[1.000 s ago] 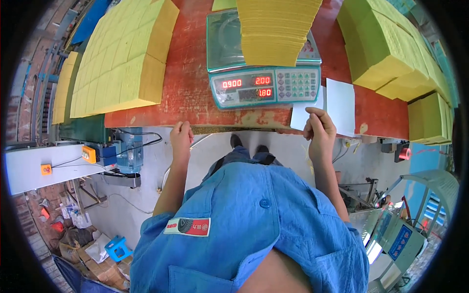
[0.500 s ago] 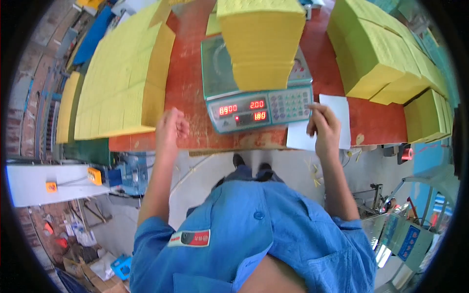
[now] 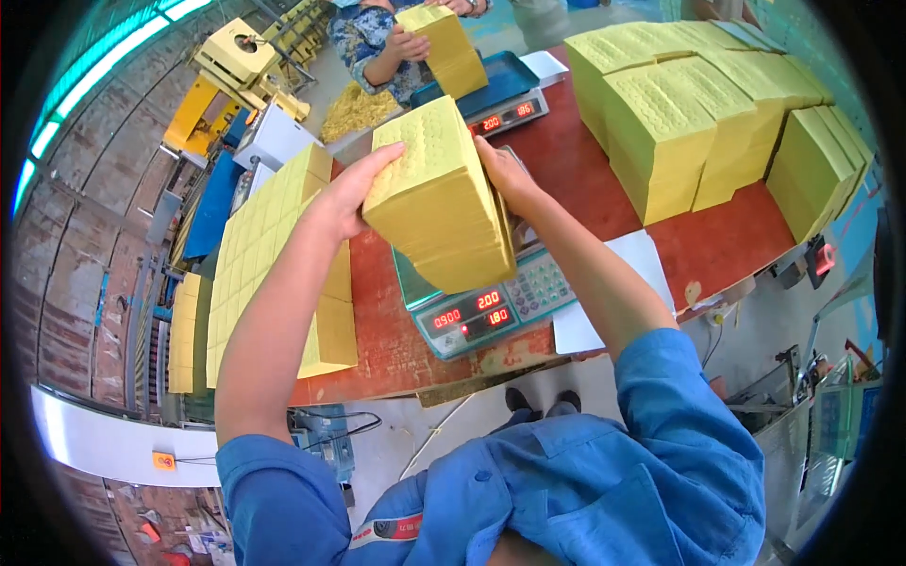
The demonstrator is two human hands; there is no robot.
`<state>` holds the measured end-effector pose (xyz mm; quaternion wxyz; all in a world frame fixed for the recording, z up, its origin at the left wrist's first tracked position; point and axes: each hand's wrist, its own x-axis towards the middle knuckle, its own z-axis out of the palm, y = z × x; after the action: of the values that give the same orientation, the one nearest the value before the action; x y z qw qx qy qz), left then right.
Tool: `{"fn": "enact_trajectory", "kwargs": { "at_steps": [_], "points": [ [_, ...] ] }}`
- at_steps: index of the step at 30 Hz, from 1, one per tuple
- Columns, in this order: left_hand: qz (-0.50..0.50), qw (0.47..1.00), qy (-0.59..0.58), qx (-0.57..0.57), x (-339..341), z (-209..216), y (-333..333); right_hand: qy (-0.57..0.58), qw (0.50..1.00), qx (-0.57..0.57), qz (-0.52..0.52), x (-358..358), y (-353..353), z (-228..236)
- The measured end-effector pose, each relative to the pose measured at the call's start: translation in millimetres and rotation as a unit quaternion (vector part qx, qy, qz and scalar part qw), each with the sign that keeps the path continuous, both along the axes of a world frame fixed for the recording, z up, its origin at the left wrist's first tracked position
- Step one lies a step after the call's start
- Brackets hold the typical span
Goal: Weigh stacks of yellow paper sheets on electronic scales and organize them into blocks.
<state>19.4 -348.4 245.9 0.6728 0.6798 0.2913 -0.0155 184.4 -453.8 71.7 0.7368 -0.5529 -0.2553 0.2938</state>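
Note:
A tall stack of yellow paper [image 3: 439, 222] stands over the digital scale [image 3: 481, 316], hiding most of its platform. Whether the stack's underside touches the platform I cannot tell. My left hand [image 3: 366, 189] presses on the stack's left side, with the thumb near its top edge. On the opposite side my right hand [image 3: 508, 177] grips it too, its fingers partly hidden behind the paper. The scale's red digits are lit below the stack, and its keypad shows at the right.
Blocks of yellow paper line the table's left side [image 3: 260, 274] and right side [image 3: 661, 132]. A white sheet [image 3: 618, 288] lies right of the scale. Across the red table [image 3: 604, 170], a person's hand [image 3: 408, 44] holds another yellow stack at a second scale [image 3: 510, 118].
Both hands have moved from in front of the scale up to the stack and taken hold of its sides. The view has tilted up, showing the person across the table.

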Motion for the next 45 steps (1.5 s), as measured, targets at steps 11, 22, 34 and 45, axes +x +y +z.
{"fn": "enact_trajectory", "kwargs": {
  "at_steps": [11, 22, 34, 45],
  "points": [
    [-0.065, 0.993, 0.022, -0.091, -25.8, 5.9, 1.4, 0.005, 0.987, 0.02, -0.157, -99.7, -134.1, -38.1],
    [-0.032, 0.994, -0.049, -0.089, -48.2, -30.3, 19.4, 0.371, 0.924, 0.09, 0.029, -140.3, -109.8, -59.6],
    [-0.239, 0.938, -0.253, -0.008, -58.8, -111.1, -193.6, 0.171, 0.954, -0.148, -0.198, -83.7, -361.2, 34.3],
    [-0.029, 0.99, -0.131, -0.054, 99.9, -258.7, -330.8, -0.04, 0.911, -0.395, -0.111, 95.9, -523.4, 19.9]
  ]
}}
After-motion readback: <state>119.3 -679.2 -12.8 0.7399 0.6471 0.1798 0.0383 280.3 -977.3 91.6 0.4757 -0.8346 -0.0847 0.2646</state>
